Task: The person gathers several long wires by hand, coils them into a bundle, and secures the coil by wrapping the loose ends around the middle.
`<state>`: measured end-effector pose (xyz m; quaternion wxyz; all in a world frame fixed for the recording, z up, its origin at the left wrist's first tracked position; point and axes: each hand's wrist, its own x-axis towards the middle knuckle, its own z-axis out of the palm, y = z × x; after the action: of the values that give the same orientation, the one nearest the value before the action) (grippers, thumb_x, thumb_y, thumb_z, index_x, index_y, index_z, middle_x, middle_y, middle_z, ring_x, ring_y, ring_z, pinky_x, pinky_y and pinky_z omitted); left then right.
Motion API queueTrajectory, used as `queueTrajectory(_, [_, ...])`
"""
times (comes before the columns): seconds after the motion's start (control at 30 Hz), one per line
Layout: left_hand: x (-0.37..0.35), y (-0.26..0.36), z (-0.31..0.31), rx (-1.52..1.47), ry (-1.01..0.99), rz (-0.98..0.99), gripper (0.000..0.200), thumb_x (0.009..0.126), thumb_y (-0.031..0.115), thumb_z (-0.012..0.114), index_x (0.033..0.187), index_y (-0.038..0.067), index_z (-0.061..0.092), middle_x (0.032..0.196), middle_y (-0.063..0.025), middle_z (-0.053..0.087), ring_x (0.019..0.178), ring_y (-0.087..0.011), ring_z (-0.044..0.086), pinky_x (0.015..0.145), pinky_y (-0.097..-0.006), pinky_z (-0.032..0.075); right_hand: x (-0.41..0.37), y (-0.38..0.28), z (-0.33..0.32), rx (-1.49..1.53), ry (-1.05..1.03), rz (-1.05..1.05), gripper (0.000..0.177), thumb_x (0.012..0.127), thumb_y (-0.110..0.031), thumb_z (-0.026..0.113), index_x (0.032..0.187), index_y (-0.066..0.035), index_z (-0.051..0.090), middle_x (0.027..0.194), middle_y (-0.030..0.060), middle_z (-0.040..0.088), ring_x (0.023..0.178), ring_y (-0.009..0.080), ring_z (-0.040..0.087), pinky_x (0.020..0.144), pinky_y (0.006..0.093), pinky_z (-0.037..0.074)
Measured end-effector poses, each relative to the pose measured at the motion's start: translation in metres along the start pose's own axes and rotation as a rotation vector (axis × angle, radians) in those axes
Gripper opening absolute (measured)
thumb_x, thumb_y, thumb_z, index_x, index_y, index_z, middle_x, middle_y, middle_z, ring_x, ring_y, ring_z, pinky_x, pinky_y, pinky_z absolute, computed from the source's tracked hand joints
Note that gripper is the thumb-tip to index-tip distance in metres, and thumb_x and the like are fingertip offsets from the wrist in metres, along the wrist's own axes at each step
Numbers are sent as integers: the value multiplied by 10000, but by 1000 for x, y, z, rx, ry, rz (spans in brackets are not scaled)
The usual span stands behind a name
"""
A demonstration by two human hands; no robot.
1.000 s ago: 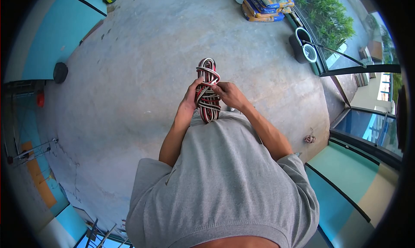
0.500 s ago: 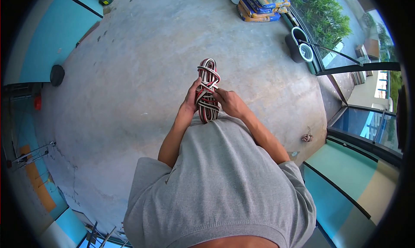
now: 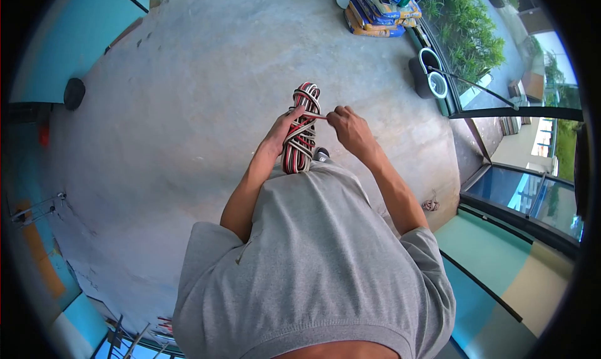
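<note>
A long bundle of red, white and black cable (image 3: 299,147) stands out in front of my shirt, with strands crossing round its middle. My left hand (image 3: 278,132) grips the bundle from its left side, thumb laid over the upper part. To the right, my right hand (image 3: 349,128) is closed on a length of the same cable, which runs taut from the bundle to its fingers. The lower end of the bundle lies against or just before the grey shirt (image 3: 313,234). A shoe tip (image 3: 322,153) shows beside the bundle.
Stacked bags (image 3: 379,15) lie at the back right, beside black buckets (image 3: 427,74) along the glass front. A smaller cable coil (image 3: 431,205) rests on the concrete floor (image 3: 188,108) at right. A dark round object (image 3: 74,94) is by the left wall.
My right hand has moved away from the bundle to the right and up, drawing out a length of cable. The bundle has tilted slightly; my left hand still holds it.
</note>
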<state>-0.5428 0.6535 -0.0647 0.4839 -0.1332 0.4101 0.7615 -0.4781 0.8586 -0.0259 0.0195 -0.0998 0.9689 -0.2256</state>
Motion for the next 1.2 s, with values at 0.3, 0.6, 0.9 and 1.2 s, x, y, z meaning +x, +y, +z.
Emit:
queueTrajectory(0.3, [-6, 4, 4, 2, -4, 86, 421, 921, 467, 602, 998, 53, 591, 696, -59, 601, 520, -178, 606, 460, -360, 557, 28, 13, -2, 102, 55, -108, 101, 876, -3, 545, 950, 5, 613, 801, 163, 614, 768, 365, 579, 703, 416, 471])
queueTrajectory(0.6, [-5, -3, -5, -31, -40, 123, 507, 905, 524, 612, 1080, 48, 595, 787, -70, 634, 603, -183, 639, 551, -345, 578, 21, 3, 9, 95, 169, -73, 132, 914, -25, 534, 1015, -22, 619, 850, 143, 610, 825, 346, 600, 754, 417, 443])
queueTrajectory(0.9, [-5, 1, -6, -33, -200, 243, 447, 849, 366, 714, 1123, 32, 595, 876, -71, 652, 735, -183, 653, 665, -330, 567, 26, 0, -6, -64, 281, -159, 295, 809, 6, 515, 1068, -92, 616, 911, 79, 595, 922, 277, 570, 864, 396, 404])
queueTrajectory(1.2, [-9, 7, -1, 56, -155, 231, 287, 841, 170, 675, 1082, 30, 606, 865, -80, 655, 725, -184, 658, 641, -333, 574, 22, 2, -5, -17, 201, -68, 253, 796, 33, 494, 1019, -50, 580, 947, 123, 606, 949, 317, 579, 873, 410, 409])
